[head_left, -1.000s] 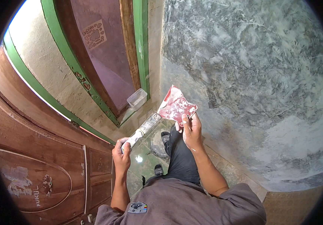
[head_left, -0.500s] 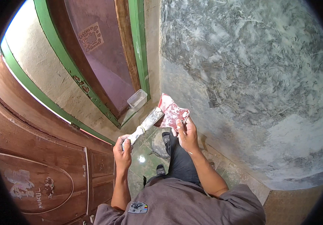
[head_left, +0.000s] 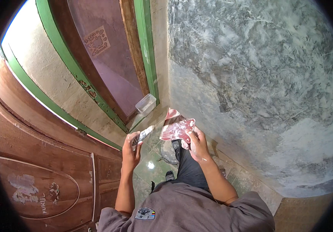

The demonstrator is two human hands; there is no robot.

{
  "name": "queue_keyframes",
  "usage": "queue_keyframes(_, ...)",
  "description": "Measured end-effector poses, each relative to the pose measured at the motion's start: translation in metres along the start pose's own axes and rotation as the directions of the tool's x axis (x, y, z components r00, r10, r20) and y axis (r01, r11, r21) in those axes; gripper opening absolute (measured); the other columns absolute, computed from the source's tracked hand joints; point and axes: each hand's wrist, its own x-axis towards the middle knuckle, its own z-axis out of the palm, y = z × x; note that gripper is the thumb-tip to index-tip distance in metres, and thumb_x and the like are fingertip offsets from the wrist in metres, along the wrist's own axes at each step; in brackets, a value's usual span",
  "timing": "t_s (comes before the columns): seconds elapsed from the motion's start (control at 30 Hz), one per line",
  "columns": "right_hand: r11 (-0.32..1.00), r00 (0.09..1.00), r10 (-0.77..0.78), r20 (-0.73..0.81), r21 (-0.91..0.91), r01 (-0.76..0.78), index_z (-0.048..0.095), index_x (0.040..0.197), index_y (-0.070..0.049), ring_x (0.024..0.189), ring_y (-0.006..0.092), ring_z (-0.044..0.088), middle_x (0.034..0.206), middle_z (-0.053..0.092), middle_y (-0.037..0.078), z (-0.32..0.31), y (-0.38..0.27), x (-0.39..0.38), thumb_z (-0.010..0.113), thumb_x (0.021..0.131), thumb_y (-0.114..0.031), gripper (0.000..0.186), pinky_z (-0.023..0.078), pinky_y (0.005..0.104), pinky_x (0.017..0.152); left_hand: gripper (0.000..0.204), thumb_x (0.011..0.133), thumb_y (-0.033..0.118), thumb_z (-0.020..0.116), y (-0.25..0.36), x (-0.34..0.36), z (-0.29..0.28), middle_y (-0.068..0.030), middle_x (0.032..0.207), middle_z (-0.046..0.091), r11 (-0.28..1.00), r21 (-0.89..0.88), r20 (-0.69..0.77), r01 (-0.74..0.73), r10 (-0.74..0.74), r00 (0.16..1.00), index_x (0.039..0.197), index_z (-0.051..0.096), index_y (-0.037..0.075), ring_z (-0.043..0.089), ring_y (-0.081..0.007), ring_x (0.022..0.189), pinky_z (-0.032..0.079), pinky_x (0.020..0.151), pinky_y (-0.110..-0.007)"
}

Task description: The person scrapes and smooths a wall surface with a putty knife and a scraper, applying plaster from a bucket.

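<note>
My left hand (head_left: 131, 147) is closed around a putty-smeared putty knife (head_left: 146, 132). Its blade is hard to make out at this angle. My right hand (head_left: 197, 144) grips a red plastic spreader (head_left: 176, 127) by its right end, thumb on top. White putty streaks and patches coat the spreader's face. A small gap separates the two tools, both held in front of me above the floor.
A clear plastic tub (head_left: 146, 104) sits at the foot of the green door frame (head_left: 146, 58). To the right rises a grey wall (head_left: 251, 77) with patchy white filler. A brown wooden door (head_left: 50, 170) stands at the left, and green tiles (head_left: 145, 174) cover the floor.
The putty knife has come away from the spreader and turned, so its broad blade no longer shows. The spreader has moved slightly nearer me and tilted; its left part now shows more red.
</note>
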Motion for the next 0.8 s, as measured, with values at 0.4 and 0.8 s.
queue_keyframes(0.4,0.947,0.990,0.137,-0.009,0.295,-0.129,0.054,0.083,-0.009,0.053,0.0109,0.042,0.069,0.048,-0.001,-0.019,-0.013,0.010,0.060,0.091,-0.010,0.010,0.033,0.0263,0.050,0.050,0.073,-0.011,0.069,-0.068,-0.031,-0.011,-0.0194,0.106,0.059,0.987,0.095,0.057,-0.133,0.128,0.990,0.115,0.051,0.008,0.059,-0.0392,0.095,0.049,0.082,-0.041)
queue_keyframes(0.8,0.989,0.973,-0.066,-0.221,0.116,0.093,0.057,0.090,-0.008,0.055,0.0098,0.046,0.074,0.054,0.000,-0.031,-0.023,-0.013,0.060,0.091,-0.013,0.007,0.036,0.0262,0.048,0.027,0.103,0.029,0.045,-0.020,-0.076,-0.007,0.0038,0.076,0.044,0.610,-0.561,0.118,0.560,-0.611,0.783,0.113,0.051,0.005,0.037,-0.0034,0.062,0.030,0.052,-0.019)
